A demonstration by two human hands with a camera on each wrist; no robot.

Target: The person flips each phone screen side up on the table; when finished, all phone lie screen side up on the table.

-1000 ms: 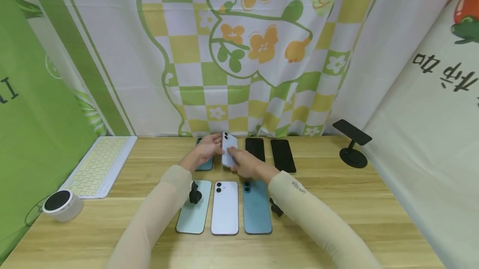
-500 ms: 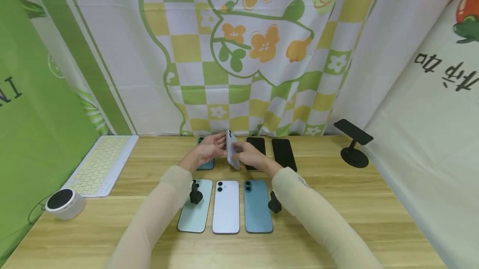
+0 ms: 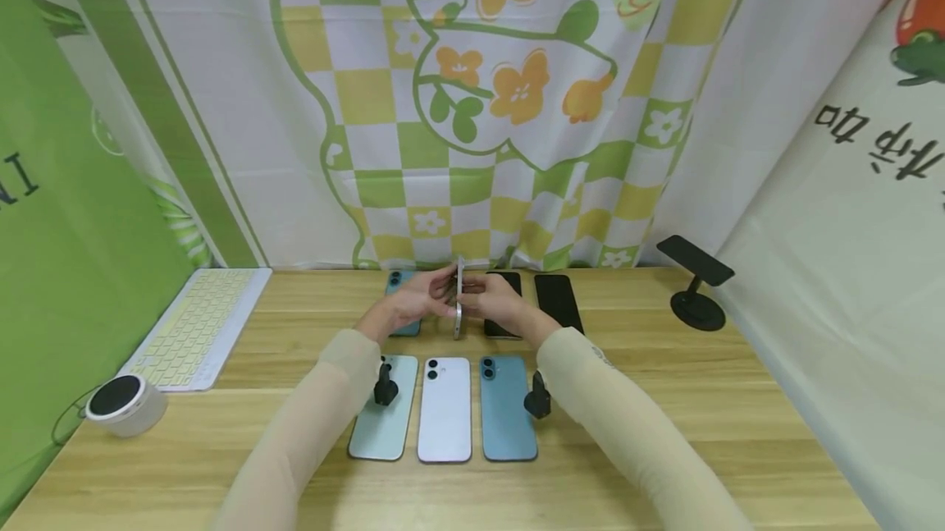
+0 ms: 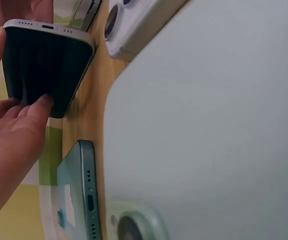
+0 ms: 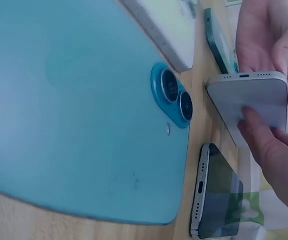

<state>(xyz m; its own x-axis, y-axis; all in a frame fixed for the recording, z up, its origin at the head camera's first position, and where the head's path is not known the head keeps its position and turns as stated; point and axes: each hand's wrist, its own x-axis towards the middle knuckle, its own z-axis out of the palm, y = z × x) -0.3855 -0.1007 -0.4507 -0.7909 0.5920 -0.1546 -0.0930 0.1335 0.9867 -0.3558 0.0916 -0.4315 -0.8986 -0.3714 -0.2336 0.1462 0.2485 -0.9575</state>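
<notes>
A smartphone point(image 3: 459, 309) with a pale lavender-white back stands nearly edge-on above the back of the table. My left hand point(image 3: 413, 298) holds it from the left, fingertips on its dark screen point(image 4: 43, 65). From the right, my right hand point(image 3: 500, 301) grips it, with fingers on the pale back point(image 5: 256, 95) and the thumb near its edge. Just left of it lies a teal phone point(image 3: 406, 327), partly behind my left hand. To the right, a black-screened phone point(image 3: 504, 332) lies partly hidden by my right hand, beside another dark-screened phone point(image 3: 559, 301).
Nearer the front lie a mint phone point(image 3: 380, 437), a white phone point(image 3: 445, 412) and a blue phone point(image 3: 508, 416), backs up. A keyboard point(image 3: 192, 326) and a round white speaker point(image 3: 127, 408) stand left. A black stand point(image 3: 696, 285) stands right. A patterned curtain point(image 3: 472, 186) hangs behind.
The held phone has turned from showing its back to edge-on, shifting slightly right. My right hand has moved from over its back to its right side; my left hand stays beside it.
</notes>
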